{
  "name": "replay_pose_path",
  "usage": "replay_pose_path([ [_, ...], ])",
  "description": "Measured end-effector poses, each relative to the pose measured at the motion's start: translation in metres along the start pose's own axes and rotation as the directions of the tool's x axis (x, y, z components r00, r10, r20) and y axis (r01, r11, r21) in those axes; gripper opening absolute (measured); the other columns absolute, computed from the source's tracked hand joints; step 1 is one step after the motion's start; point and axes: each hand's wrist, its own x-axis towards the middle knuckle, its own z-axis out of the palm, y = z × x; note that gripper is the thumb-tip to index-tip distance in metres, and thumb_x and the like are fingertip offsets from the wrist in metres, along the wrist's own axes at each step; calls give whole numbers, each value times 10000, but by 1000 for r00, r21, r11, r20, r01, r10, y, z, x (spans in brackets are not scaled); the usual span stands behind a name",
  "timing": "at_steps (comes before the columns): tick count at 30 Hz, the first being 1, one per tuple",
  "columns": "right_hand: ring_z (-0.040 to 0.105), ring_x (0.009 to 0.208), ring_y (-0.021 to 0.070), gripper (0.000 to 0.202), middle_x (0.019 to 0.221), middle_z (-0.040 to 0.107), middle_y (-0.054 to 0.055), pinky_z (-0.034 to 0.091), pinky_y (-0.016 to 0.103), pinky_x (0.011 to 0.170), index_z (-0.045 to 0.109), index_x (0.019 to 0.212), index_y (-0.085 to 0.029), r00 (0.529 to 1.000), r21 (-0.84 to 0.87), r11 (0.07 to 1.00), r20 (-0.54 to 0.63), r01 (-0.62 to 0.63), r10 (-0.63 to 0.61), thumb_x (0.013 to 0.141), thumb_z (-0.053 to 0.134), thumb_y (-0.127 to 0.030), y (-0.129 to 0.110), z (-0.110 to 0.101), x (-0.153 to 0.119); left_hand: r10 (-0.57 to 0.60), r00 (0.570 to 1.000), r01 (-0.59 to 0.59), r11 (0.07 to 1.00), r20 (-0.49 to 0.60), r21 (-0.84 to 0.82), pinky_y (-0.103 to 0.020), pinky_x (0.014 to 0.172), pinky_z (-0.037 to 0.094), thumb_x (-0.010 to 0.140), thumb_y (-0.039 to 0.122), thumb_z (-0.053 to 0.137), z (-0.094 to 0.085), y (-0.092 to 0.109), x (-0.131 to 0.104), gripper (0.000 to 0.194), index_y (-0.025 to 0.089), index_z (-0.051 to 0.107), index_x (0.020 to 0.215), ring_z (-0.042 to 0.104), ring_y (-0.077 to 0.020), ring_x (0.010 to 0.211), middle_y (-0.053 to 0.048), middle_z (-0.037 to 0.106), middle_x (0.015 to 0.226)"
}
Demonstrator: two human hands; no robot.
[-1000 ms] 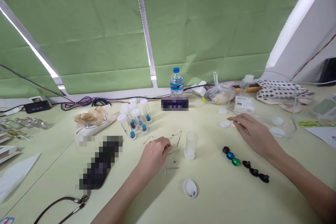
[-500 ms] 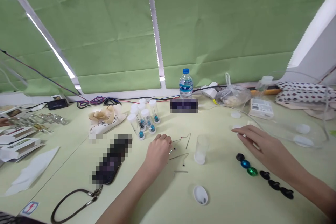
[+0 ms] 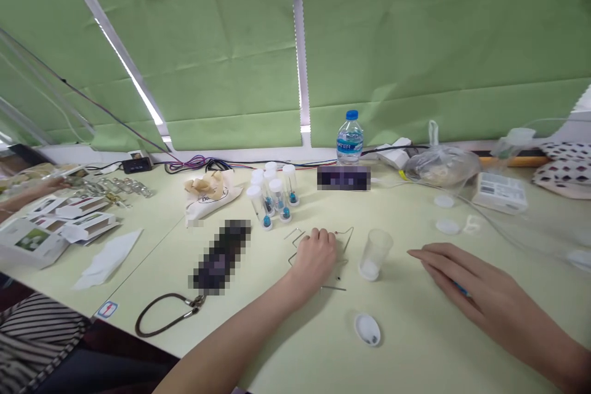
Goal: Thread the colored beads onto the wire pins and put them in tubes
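Note:
My left hand (image 3: 316,258) is curled down on the table among thin bent metal rods, its fingertips hidden, so I cannot see what they pinch. One bent rod (image 3: 293,234) lies left of the knuckles, and a straight one (image 3: 333,288) is below the hand. Just right of it stands a clear plastic cup (image 3: 376,252) with a white base. A small white cap (image 3: 368,329) holding a dark bit lies nearer me. My right hand (image 3: 475,283) hovers palm down with fingers stretched out; a blue glossy piece (image 3: 462,289) peeks from under it.
Several clear tubes with white lids (image 3: 277,194) stand beyond my left hand. A phone (image 3: 221,255) with a strap, a cloth bag (image 3: 215,194) and a water bottle (image 3: 349,138) are around. At far left, another person's arm (image 3: 32,194) reaches over boxes.
The view has turned left. My left hand has moved right over the rods, uncovering bent ones on its left. My right hand now covers the black, blue and green pieces.

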Motion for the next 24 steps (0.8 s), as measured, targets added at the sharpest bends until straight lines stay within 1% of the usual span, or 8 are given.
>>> replay_pose_path([
  [6,678,888,268,275,1100,665,60,508,378,741,604,1146,-319,996,96,995,-86,0,8,912,461,-297,-4,-5,-4,-40,951,65,995,-307,72,-282,523,372,838,15,463,-29,-24,-4,145,128,547,873,562,-211,727,-96,590,816],
  [10,653,753,205,233,934,671,33,496,299,626,592,1121,-329,986,506,850,144,-143,80,952,432,-313,-29,-8,-6,157,871,-126,987,-466,97,-275,513,332,891,154,490,-48,-16,-20,150,189,534,752,511,-137,607,-42,623,797],
  [11,629,680,185,268,878,659,31,487,286,581,576,1150,-322,975,627,753,207,-198,84,975,375,-349,-37,-8,-6,252,822,-223,968,-510,119,-272,498,315,880,173,514,-51,-9,-24,150,198,531,734,497,-125,589,-29,636,821],
  [12,604,643,176,308,847,647,31,483,286,572,564,1169,-313,962,723,643,258,-254,89,986,330,-394,-44,-7,-7,395,701,-362,914,-594,181,-275,483,300,857,171,540,-53,0,-29,120,190,549,739,494,-127,578,-39,647,829],
  [13,579,624,171,347,815,630,32,472,284,556,564,1162,-297,951,788,540,297,-296,89,985,306,-446,-51,-5,-6,468,620,-429,874,-630,228,-277,474,297,840,174,549,-55,9,-33,96,176,570,747,497,-134,578,-61,653,841],
  [15,508,577,151,367,720,561,10,423,261,512,609,1029,-256,915,821,407,385,-400,123,958,356,-511,-63,-2,-5,547,549,-526,814,-633,247,-275,453,293,820,174,546,-58,26,-40,112,160,586,717,482,-135,555,-70,643,792],
  [19,413,539,121,295,624,421,-40,365,234,499,608,812,-209,842,754,375,490,-539,224,917,499,-462,-77,0,-3,574,542,-582,783,-613,218,-270,410,289,802,171,545,-60,41,-48,124,160,601,692,457,-134,519,-70,632,732],
  [24,452,597,145,291,654,438,-23,385,246,544,531,716,-213,900,741,512,365,-435,237,937,472,-393,-76,-1,-11,494,537,-615,784,-684,83,-273,376,281,832,257,574,-54,34,-47,157,144,620,733,435,-125,480,-44,611,679],
])
